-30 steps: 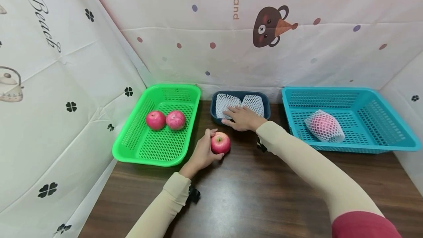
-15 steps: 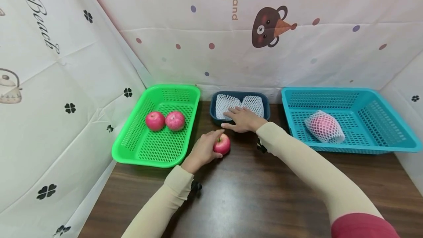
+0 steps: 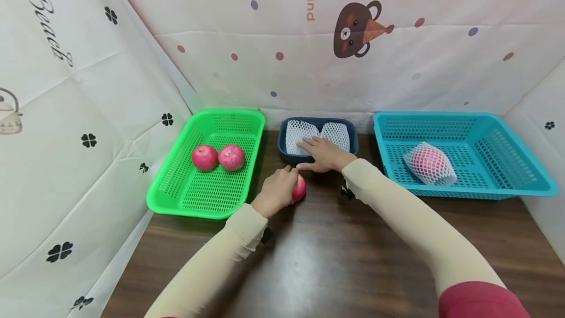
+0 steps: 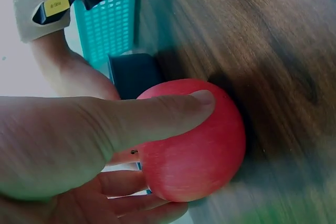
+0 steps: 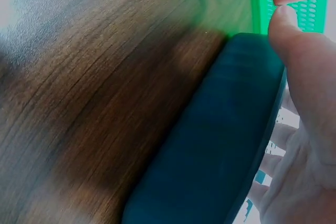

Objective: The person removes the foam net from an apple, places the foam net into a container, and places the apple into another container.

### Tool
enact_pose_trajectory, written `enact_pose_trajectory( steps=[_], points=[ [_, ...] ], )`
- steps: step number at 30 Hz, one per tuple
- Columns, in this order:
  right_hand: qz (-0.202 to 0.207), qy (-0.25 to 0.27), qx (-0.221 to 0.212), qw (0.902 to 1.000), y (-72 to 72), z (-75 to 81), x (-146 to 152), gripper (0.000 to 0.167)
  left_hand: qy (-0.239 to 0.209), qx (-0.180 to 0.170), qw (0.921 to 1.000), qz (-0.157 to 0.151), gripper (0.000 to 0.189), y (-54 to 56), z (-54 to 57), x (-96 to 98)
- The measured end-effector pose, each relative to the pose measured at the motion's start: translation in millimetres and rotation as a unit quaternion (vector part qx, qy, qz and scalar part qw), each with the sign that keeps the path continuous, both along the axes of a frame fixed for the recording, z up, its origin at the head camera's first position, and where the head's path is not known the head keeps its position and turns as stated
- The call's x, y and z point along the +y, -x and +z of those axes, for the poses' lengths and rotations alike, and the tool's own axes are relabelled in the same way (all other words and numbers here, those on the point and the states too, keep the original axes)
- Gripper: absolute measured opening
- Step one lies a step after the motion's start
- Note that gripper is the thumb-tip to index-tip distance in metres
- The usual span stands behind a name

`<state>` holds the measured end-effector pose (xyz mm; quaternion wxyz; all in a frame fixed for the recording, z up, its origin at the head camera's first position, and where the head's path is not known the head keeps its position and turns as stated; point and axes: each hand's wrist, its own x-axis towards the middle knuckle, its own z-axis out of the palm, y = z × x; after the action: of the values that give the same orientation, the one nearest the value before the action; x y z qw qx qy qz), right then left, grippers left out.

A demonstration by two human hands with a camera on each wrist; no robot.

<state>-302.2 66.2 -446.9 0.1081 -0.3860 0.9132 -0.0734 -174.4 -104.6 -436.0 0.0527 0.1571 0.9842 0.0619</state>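
Note:
My left hand [image 3: 277, 191] grips a red apple [image 3: 300, 189] at the middle of the table, its back hiding much of the fruit in the head view. The left wrist view shows the thumb [image 4: 178, 111] lying across the apple [image 4: 194, 156] and the fingers bent behind it. My right hand [image 3: 324, 155] reaches over the front rim of a small dark blue basket [image 3: 289, 157], fingers spread on white foam fruit nets [image 3: 301, 129]. In the right wrist view its thumb [image 5: 289, 30] stays outside the basket wall [image 5: 210, 135], close to the left fingertips.
A green basket [image 3: 190, 200] at the left holds two red apples [image 3: 218, 157]. On the right, a turquoise basket [image 3: 494, 161] contains an apple in a foam net [image 3: 430, 163]. Behind the baskets hangs a printed cloth [image 3: 247, 77]; the tabletop [image 3: 326, 259] is dark wood.
My left hand has shifted right and turned over the apple, covering more of it and coming nearer the right thumb. The right hand stays on the foam nets. The head view has shifted slightly.

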Motion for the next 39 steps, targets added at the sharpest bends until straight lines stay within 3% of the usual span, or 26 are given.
enact_pose_trajectory(
  steps=[8, 16, 21, 28, 39],
  points=[
    [0.014, 0.01, -0.002, 0.9998, 3.5, 7.5, 4, 0.089, 0.042, -0.019, 0.9985, -0.03, 0.072, 12.6, 1.6, -7.7],
    [0.023, 0.015, -0.02, 0.9994, 2.4, 6.4, 9, 0.12, 0.039, -0.023, 0.9974, -0.057, 0.067, 20.6, 6.7, -21.9],
    [0.026, 0.03, -0.004, 0.9992, 0.1, 3.9, 9, 0.131, 0.023, -0.016, 0.9971, -0.071, 0.066, 22.6, 18.3, -26.7],
    [0.027, 0.065, 0.012, 0.9974, -3.4, 0.5, 7, 0.132, -0.013, 0.001, 0.9965, -0.082, 0.073, 24.7, 38.6, -37.2],
    [0.041, 0.109, 0.032, 0.9927, -8.7, -1.7, -2, 0.129, -0.068, 0.025, 0.995, -0.069, 0.071, 32.8, 62.3, -71.1]
  ],
)
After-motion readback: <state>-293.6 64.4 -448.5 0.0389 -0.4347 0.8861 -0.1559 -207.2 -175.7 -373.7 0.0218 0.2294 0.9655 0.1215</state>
